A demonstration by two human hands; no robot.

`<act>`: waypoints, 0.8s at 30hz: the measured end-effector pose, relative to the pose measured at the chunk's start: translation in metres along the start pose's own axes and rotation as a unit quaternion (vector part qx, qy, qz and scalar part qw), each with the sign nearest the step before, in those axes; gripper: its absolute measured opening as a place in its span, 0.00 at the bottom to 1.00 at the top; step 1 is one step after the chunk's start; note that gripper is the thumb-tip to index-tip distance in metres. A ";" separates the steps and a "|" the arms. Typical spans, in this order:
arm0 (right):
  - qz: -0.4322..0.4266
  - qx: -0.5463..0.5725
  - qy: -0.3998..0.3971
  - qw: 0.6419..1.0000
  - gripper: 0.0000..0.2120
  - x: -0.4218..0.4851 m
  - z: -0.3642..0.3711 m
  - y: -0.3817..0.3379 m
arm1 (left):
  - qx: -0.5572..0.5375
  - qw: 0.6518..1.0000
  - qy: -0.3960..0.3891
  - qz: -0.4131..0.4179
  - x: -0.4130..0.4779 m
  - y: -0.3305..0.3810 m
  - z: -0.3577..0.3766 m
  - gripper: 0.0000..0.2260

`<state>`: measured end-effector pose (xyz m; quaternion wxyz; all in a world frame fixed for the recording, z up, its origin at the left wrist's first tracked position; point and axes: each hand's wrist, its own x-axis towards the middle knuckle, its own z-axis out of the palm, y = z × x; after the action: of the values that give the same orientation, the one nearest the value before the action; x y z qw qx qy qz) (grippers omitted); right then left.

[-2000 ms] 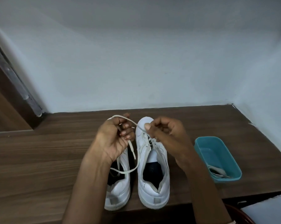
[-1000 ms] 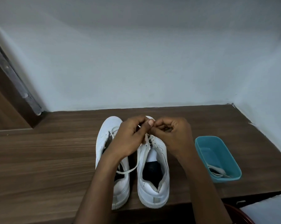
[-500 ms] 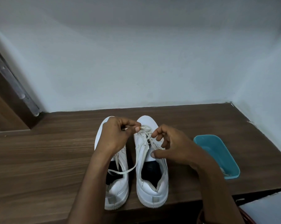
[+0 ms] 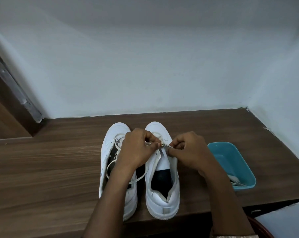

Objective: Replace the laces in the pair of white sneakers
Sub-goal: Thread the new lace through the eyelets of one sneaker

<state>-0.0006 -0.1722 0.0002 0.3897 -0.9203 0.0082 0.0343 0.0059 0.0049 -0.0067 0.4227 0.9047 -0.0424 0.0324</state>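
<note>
Two white sneakers stand side by side on the wooden table [image 4: 50,169], toes pointing away from me: the left sneaker [image 4: 111,152] and the right sneaker [image 4: 162,194]. Both hands meet over the right sneaker's eyelets. My left hand [image 4: 136,148] pinches the white lace [image 4: 136,179] there, and my right hand [image 4: 188,152] pinches the same lace from the other side. A loose length of lace trails back across the left sneaker's opening. The lace ends between my fingers are hidden.
A teal plastic tub [image 4: 231,162] sits to the right of the sneakers, with more white laces [image 4: 236,181] lying in its near end. White walls close off the back and right. The table's front edge runs just behind the heels.
My hands drew together over the right sneaker's eyelets. The right hand, which lay spread on the shoe half a second ago, now pinches the lace.
</note>
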 end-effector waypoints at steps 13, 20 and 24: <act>0.034 0.110 -0.043 0.992 0.07 0.001 -0.002 0.008 | -0.008 0.997 0.052 -0.060 -0.001 0.002 0.020 0.02; 0.043 0.212 -0.082 0.973 0.08 -0.002 -0.003 0.007 | -0.040 0.995 0.055 -0.077 -0.002 0.003 0.025 0.05; 0.094 0.295 -0.077 0.948 0.09 -0.001 0.000 0.013 | -0.042 0.994 0.063 -0.073 -0.003 0.004 0.026 0.06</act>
<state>-0.0019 -0.1811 -0.0093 0.6385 -0.7536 0.0746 0.1372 0.0030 -0.0171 -0.0209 0.4631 0.8831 0.0488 0.0569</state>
